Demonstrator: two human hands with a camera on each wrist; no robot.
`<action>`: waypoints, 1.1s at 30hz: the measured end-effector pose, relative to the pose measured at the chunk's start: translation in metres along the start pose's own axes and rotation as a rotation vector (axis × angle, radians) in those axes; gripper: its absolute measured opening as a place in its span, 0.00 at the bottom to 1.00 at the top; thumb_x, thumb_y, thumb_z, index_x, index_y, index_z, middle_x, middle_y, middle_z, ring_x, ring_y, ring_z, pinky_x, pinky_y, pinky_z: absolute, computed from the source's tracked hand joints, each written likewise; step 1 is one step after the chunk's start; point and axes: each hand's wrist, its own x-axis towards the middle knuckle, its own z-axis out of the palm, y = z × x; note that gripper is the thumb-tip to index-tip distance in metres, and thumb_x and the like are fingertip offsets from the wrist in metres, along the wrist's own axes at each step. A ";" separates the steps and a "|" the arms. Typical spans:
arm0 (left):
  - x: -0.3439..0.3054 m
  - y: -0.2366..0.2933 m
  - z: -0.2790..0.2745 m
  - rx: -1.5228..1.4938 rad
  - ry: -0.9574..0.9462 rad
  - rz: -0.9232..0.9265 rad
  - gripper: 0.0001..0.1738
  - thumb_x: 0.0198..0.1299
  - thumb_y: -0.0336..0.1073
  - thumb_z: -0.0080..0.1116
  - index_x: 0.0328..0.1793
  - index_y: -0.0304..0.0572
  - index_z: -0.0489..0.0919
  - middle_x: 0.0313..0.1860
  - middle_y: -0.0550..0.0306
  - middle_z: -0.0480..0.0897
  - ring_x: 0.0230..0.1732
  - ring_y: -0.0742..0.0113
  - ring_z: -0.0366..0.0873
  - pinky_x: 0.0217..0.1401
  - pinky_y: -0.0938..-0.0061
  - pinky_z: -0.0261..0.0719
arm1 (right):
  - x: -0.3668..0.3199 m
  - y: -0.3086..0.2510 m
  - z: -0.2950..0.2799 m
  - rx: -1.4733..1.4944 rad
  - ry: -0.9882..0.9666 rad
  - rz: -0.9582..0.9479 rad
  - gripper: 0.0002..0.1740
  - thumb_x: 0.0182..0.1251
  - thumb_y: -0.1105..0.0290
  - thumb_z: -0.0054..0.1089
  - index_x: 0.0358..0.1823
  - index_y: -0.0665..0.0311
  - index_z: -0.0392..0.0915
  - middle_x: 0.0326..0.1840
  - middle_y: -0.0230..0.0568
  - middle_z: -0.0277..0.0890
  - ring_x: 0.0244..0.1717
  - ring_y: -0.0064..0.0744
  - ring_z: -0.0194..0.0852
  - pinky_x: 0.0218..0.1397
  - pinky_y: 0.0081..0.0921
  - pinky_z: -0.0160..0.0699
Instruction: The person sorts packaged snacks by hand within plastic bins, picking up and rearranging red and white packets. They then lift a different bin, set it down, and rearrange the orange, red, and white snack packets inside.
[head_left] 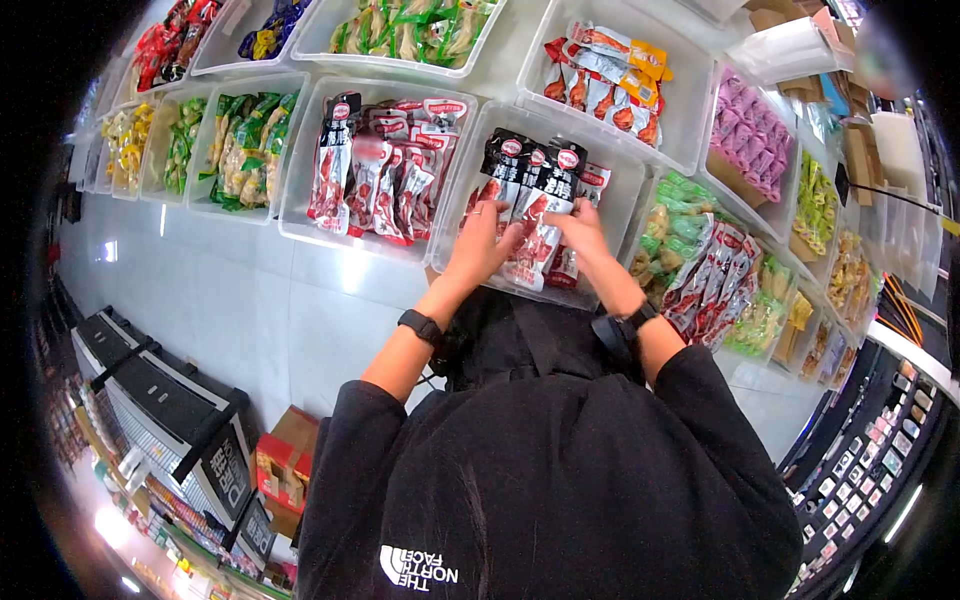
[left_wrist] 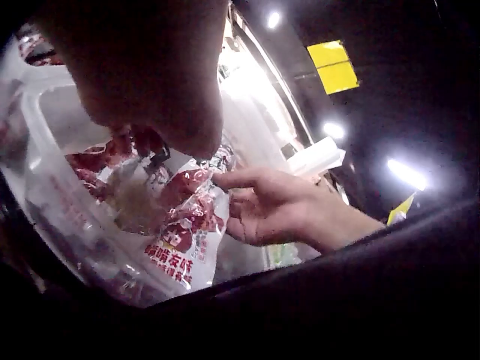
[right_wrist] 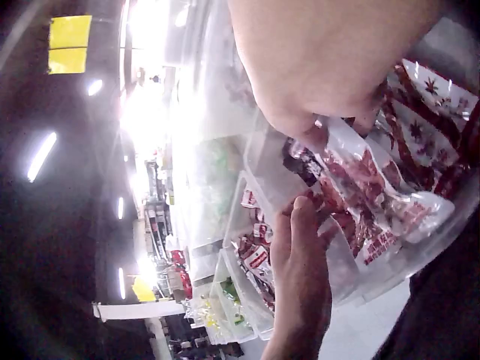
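Several black, white and red snack packets (head_left: 545,190) with meat pictures lie in a translucent plastic bin (head_left: 621,190) right in front of the person. At their left side, my left hand (head_left: 482,246) holds the edge of a packet, thumb toward the middle; it also shows low in the right wrist view, fingers at the packets. My right hand (head_left: 583,232) pinches a packet (left_wrist: 180,244) between thumb and fingers, seen from the side in the left wrist view. The fingertips of both hands are partly hidden by packets and knuckles.
Left of this bin stands another bin (head_left: 290,200) of red and white packets. Behind it a bin (head_left: 690,120) holds orange and silver packets. Green packets (head_left: 680,215) fill a bin at the right. A shopping-cart-like rack (head_left: 165,400) and a red carton (head_left: 283,470) stand at lower left.
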 end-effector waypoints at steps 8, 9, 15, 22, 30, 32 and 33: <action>0.008 0.052 -0.023 -0.445 -0.398 -0.241 0.15 0.59 0.40 0.57 0.40 0.35 0.71 0.30 0.64 0.73 0.28 0.81 0.68 0.26 0.82 0.68 | -0.045 -0.041 -0.016 0.060 -0.180 -0.074 0.15 0.54 0.67 0.66 0.43 0.61 0.76 0.34 0.29 0.78 0.32 0.20 0.74 0.33 0.19 0.72; 0.010 0.048 -0.022 -0.454 -0.341 -0.115 0.13 0.59 0.38 0.56 0.35 0.37 0.67 0.27 0.58 0.74 0.25 0.75 0.69 0.25 0.75 0.67 | -0.049 -0.041 -0.012 0.096 -0.150 -0.175 0.12 0.54 0.66 0.66 0.37 0.61 0.77 0.30 0.30 0.77 0.28 0.20 0.73 0.30 0.20 0.70; -0.017 0.075 -0.024 -0.125 -0.064 -0.065 0.12 0.60 0.35 0.53 0.35 0.35 0.64 0.22 0.42 0.70 0.22 0.57 0.66 0.29 0.65 0.67 | -0.071 -0.050 -0.011 -0.529 0.133 -0.756 0.15 0.60 0.70 0.58 0.19 0.71 0.68 0.14 0.32 0.63 0.19 0.20 0.61 0.23 0.29 0.60; -0.032 0.081 -0.034 -0.187 -0.039 -0.037 0.10 0.59 0.29 0.52 0.34 0.36 0.61 0.20 0.49 0.64 0.24 0.71 0.58 0.28 0.72 0.64 | -0.066 -0.063 -0.005 0.546 -0.244 -0.264 0.09 0.60 0.73 0.56 0.42 0.64 0.76 0.37 0.28 0.77 0.37 0.19 0.73 0.42 0.20 0.73; -0.043 0.085 -0.034 -0.116 -0.005 -0.005 0.10 0.58 0.32 0.53 0.36 0.35 0.64 0.23 0.39 0.72 0.23 0.45 0.70 0.28 0.66 0.68 | -0.049 -0.055 -0.017 -0.053 0.023 -0.677 0.04 0.54 0.74 0.64 0.27 0.68 0.81 0.22 0.27 0.78 0.23 0.11 0.67 0.26 0.17 0.66; -0.045 0.089 -0.036 -0.077 -0.019 -0.051 0.11 0.58 0.32 0.53 0.36 0.35 0.64 0.23 0.38 0.72 0.24 0.43 0.71 0.28 0.65 0.68 | -0.045 -0.047 -0.020 -0.091 0.029 -0.593 0.09 0.58 0.74 0.62 0.39 0.71 0.80 0.31 0.28 0.79 0.29 0.11 0.69 0.33 0.14 0.70; -0.042 0.091 -0.037 -0.041 -0.044 -0.082 0.11 0.58 0.32 0.53 0.36 0.35 0.64 0.23 0.38 0.73 0.25 0.41 0.71 0.28 0.64 0.68 | -0.043 -0.047 -0.021 -0.175 0.064 -0.602 0.09 0.59 0.71 0.62 0.38 0.69 0.81 0.30 0.27 0.78 0.27 0.11 0.69 0.32 0.13 0.69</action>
